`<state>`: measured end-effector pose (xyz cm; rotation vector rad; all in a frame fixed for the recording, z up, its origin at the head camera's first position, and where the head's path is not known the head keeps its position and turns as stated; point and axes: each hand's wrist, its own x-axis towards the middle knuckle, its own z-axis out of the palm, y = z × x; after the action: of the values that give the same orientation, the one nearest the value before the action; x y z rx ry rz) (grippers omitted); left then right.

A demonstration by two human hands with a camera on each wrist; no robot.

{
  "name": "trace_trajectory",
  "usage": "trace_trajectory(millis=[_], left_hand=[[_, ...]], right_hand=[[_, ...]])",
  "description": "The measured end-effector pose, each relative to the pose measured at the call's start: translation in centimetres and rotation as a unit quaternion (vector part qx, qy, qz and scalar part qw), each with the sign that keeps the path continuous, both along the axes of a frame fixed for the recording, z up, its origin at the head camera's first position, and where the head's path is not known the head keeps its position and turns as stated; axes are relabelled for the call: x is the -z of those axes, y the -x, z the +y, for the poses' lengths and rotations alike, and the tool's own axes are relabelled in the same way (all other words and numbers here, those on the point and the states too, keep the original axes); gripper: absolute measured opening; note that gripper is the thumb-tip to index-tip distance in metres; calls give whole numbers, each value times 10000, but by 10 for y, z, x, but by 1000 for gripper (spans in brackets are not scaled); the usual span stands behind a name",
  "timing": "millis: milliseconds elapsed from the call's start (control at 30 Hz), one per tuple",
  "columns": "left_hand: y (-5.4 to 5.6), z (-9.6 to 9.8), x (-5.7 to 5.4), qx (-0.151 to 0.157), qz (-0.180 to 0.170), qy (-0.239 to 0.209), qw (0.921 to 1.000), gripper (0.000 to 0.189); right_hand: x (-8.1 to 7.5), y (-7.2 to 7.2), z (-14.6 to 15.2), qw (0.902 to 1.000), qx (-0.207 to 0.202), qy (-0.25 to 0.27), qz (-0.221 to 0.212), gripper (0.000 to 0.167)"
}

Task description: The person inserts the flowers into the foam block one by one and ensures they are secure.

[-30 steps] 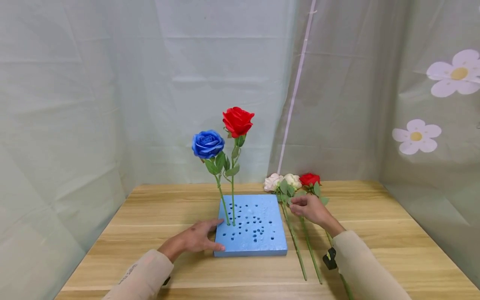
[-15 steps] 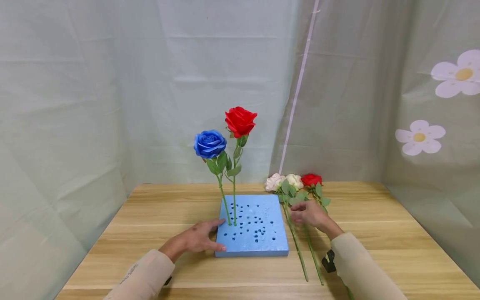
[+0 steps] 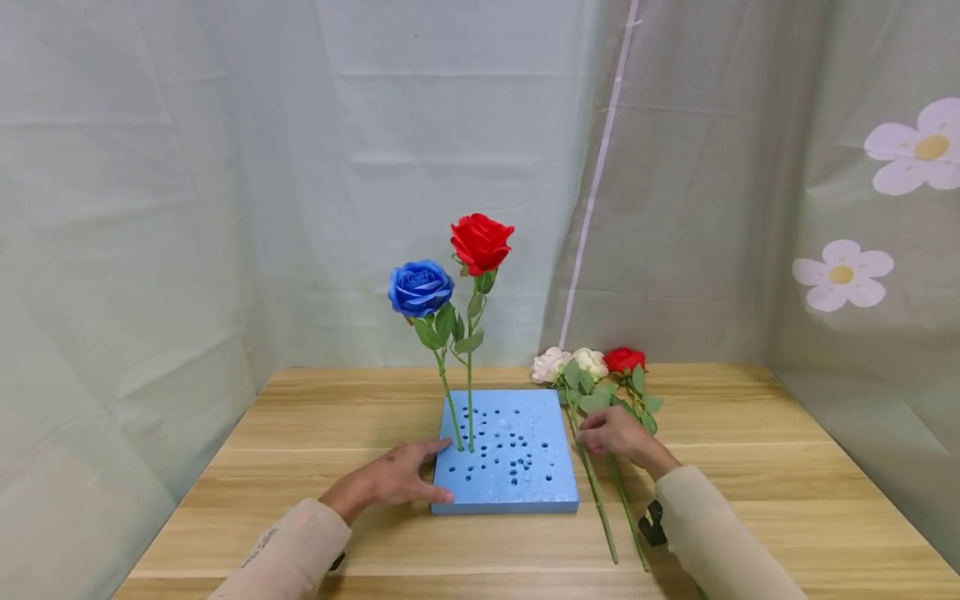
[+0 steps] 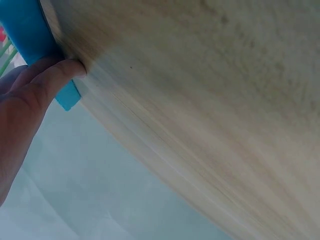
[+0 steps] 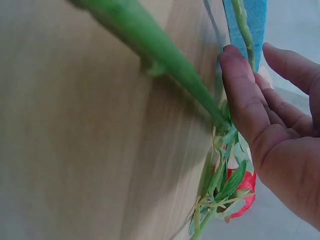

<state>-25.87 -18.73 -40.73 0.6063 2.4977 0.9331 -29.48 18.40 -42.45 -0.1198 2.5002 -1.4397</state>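
In the head view my left hand (image 3: pixel 401 473) rests against the left side of a blue foam block (image 3: pixel 525 492) dotted with holes, thumb at its front corner. A blue rose (image 3: pixel 421 288) and a red rose (image 3: pixel 482 243) stand upright in the block. My right hand (image 3: pixel 621 435) is low over the stems of flowers lying right of the block. In the right wrist view its thumb and fingers are apart, with a green stem (image 5: pixel 242 22) showing between them. A pale pink rose (image 3: pixel 551 365), a cream rose (image 3: pixel 589 363) and another red rose (image 3: pixel 624 360) lie there.
The wooden table (image 3: pixel 337 417) is backed by pale curtains (image 3: pixel 450 125), with a darker flower-printed curtain (image 3: pixel 690 208) at right. A thicker green stem (image 5: pixel 165 55) crosses close to the right wrist camera. A black wrist device (image 3: pixel 653 523) sits below the right sleeve.
My right hand has moved down along the stems, toward me and slightly left, its fingers lowering beside the pale rose's stem. The left hand has stayed on the block.
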Motion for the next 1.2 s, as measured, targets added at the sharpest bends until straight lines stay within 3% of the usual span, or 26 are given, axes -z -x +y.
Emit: trace_trajectory(millis=[433, 1200], left_hand=[[0, 0, 1, 33, 58, 54, 10000, 94], [-2, 1, 0, -42, -14, 29, 10000, 94]], right_hand=[[2, -1, -1, 9989, -22, 357, -296, 20], [-25, 1, 3, 9976, -175, 660, -75, 29]])
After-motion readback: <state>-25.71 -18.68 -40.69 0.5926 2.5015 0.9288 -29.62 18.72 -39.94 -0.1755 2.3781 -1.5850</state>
